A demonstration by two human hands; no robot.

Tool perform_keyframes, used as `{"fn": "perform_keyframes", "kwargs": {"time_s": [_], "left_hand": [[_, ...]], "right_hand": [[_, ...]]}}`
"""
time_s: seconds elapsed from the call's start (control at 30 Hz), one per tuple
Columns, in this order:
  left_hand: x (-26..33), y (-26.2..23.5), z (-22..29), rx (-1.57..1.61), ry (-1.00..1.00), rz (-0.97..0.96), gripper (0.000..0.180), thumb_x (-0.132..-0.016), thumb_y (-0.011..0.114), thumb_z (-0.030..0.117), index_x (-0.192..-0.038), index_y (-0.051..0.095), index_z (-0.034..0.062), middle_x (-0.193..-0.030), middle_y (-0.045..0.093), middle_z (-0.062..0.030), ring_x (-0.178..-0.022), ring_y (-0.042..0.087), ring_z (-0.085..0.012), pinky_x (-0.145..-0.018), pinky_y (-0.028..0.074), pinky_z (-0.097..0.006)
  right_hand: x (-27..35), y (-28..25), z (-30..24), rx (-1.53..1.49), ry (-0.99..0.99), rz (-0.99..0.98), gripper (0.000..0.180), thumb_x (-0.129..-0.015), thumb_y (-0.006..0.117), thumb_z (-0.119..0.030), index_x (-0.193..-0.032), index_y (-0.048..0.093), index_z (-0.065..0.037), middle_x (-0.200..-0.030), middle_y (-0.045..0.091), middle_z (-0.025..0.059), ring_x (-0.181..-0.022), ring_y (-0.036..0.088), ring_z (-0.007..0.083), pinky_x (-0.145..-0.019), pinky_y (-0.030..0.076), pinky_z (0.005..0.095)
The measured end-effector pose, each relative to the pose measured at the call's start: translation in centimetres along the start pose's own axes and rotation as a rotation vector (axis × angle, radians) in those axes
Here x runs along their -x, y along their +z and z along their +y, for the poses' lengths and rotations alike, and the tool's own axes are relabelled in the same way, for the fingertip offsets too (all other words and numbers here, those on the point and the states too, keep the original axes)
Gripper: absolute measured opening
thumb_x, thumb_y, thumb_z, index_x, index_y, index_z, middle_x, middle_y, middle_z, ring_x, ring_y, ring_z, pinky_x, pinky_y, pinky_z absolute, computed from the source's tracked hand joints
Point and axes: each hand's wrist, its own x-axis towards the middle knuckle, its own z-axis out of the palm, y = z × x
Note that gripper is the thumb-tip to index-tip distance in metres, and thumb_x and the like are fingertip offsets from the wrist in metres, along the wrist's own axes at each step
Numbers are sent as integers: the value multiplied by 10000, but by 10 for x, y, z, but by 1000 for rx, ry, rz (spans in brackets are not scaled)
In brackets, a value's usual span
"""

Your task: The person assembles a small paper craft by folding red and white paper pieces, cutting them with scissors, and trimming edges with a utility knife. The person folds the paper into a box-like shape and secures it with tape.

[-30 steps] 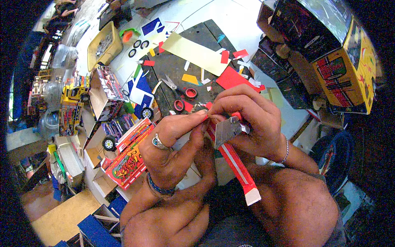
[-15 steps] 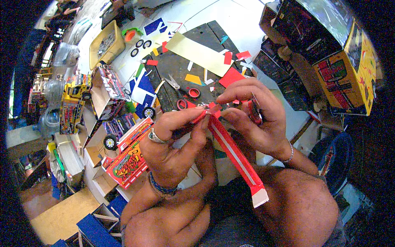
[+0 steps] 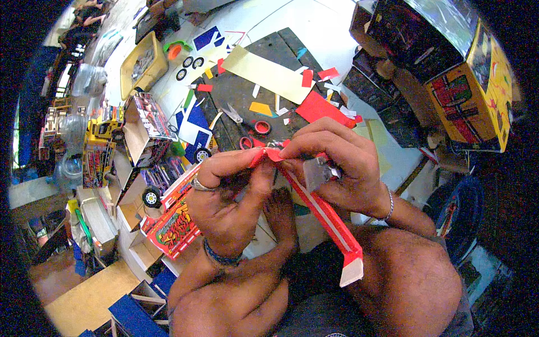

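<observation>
My left hand point(image 3: 227, 199) is closed, thumb and forefinger pinching the upper end of a long, narrow strip covered in red point(image 3: 323, 210). A pale line runs along the strip, and its lower end has a bare whitish block face. At the pinched end, my right hand point(image 3: 339, 163) holds a loose flap of red film point(image 3: 274, 154) between thumb and forefinger. Tucked in the same hand is a flat, greyish blade-like piece point(image 3: 318, 174) with a dark end, partly hidden by the fingers. Just beyond my hands, scissors with red-lined handles point(image 3: 261, 128) lie on a dark board.
The dark wooden board point(image 3: 222, 126) bears a pale yellow sheet point(image 3: 264, 73), a red sheet point(image 3: 323, 109) and coloured scraps. Toy wheels point(image 3: 190, 62) and a yellow tray point(image 3: 144, 63) lie beyond. Toy truck bodies point(image 3: 174, 224) crowd the left; a large yellow-black box point(image 3: 466, 101) stands right.
My right fingers have moved left to pinch the red film. The blade-like piece, earlier at the strip's end, is now tucked back in my right hand, pointing down.
</observation>
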Motion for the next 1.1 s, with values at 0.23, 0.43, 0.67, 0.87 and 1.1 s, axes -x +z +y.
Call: {"fn": "perform_keyframes", "kwargs": {"time_s": [0.23, 0.43, 0.67, 0.87, 1.1], "left_hand": [[2, 1, 5, 78, -109, 59, 224, -900, 714, -70, -1115, 653, -54, -1067, 714, -148, -952, 695, -161, -863, 561, -282], [-1, 2, 5, 113, -185, 32, 220, -926, 672, -77, -1145, 653, -68, -1117, 719, -192, -1000, 709, -195, -895, 574, -303], [-3, 7, 10, 68, -243, 35, 297, -951, 630, -77, -1248, 635, -61, -1118, 724, -159, -997, 706, -184, -905, 574, -304], [-8, 8, 11, 14, -298, 42, 384, -966, 623, -53, -1347, 575, -43, -1118, 719, -156, -1002, 696, -171, -870, 588, -302], [-11, 6, 7, 171, -348, -6, 350, -974, 617, -35, -1316, 547, -49, -1151, 702, -193, -1028, 699, -210, -898, 615, -357]], "right_hand": [[-1, -3, 0, 83, -122, -46, 316, -745, 829, -93, -1045, 741, -46, -957, 709, 116, -758, 724, 222, -625, 569, 331], [2, -1, 4, 192, -162, -72, 295, -754, 810, -104, -1033, 737, -45, -958, 714, 80, -731, 726, 216, -604, 569, 318], [5, 3, 4, 134, -58, -66, 310, -740, 800, -77, -1042, 729, -58, -974, 723, 67, -780, 730, 225, -653, 575, 317], [1, -3, 6, -130, 141, -75, 224, -842, 758, -59, -1056, 699, -28, -951, 719, 89, -886, 712, 177, -782, 552, 309], [-6, -18, 17, -560, 526, 6, 186, -986, 679, -182, -1032, 694, -2, -905, 696, 29, -870, 649, 105, -811, 509, 272]]}}
